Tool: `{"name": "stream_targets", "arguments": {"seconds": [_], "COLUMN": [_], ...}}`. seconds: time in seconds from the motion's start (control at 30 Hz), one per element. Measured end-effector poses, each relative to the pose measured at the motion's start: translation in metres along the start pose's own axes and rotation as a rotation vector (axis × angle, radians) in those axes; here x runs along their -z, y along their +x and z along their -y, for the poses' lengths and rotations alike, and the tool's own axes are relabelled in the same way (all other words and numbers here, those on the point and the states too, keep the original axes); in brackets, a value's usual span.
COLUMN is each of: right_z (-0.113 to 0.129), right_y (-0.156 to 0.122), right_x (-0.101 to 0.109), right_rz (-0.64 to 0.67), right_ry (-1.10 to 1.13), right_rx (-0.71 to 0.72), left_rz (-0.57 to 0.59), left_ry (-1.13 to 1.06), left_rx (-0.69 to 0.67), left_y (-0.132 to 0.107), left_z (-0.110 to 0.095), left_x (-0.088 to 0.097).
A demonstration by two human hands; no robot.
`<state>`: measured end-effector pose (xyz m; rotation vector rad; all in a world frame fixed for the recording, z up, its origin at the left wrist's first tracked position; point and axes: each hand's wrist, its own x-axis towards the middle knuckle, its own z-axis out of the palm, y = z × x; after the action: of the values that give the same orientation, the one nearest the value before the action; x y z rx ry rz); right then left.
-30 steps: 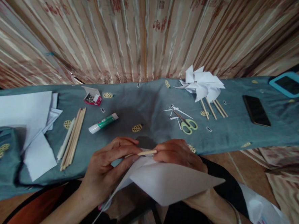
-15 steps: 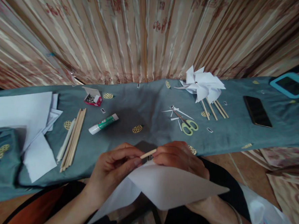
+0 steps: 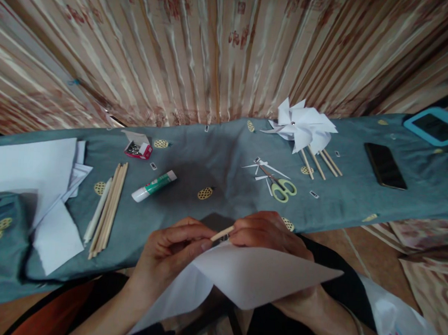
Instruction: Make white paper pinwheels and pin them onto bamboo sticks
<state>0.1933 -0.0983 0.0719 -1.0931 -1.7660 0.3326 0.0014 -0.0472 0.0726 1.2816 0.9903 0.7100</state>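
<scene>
Between my hands lies a short visible length of a thin wooden stick [image 3: 222, 233]. My left hand [image 3: 173, 253] pinches its left end between thumb and fingers. My right hand [image 3: 271, 236] is closed around the other end, with the fingertips partly hidden. A folded white paper pinwheel [image 3: 255, 275] hangs below the stick, in front of my right palm and wrist, its blades curving toward me. Where stick and paper meet is mostly covered by my fingers.
On the teal cloth lie white paper sheets [image 3: 30, 166], wooden sticks [image 3: 109, 211], a red box of pins [image 3: 138, 149], a glue stick [image 3: 154, 186], green-handled scissors [image 3: 283, 190] among paper scraps, finished pinwheels [image 3: 306, 124], a phone [image 3: 385, 166] and a blue-framed device [image 3: 437, 126]. A curtain [image 3: 216, 51] hangs behind.
Almost nothing differs. The paper pinwheel has shifted slightly in my hands, and both hands keep their hold on the stick.
</scene>
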Motion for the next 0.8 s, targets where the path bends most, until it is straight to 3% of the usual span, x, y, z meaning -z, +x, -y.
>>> {"name": "stream_targets", "arguments": {"seconds": [0.27, 0.57, 0.67, 0.8], "right_z": [-0.003, 0.001, 0.004, 0.001], "right_y": [-0.003, -0.001, 0.003, 0.005], "right_x": [-0.001, 0.003, 0.003, -0.001], "right_rz": [0.022, 0.051, 0.049, 0.063], "right_ry": [0.018, 0.051, 0.117, 0.353], "right_rx": [0.028, -0.08, -0.2, -0.59], "left_rz": [-0.015, -0.029, -0.036, -0.056], "left_ry": [-0.031, -0.015, -0.063, -0.14], "left_rx": [0.021, -0.043, -0.011, 0.029], "left_y": [-0.002, -0.001, 0.0, 0.001], "left_z": [-0.004, 0.003, 0.007, 0.015], "left_x": [-0.002, 0.0, -0.001, -0.003]}}
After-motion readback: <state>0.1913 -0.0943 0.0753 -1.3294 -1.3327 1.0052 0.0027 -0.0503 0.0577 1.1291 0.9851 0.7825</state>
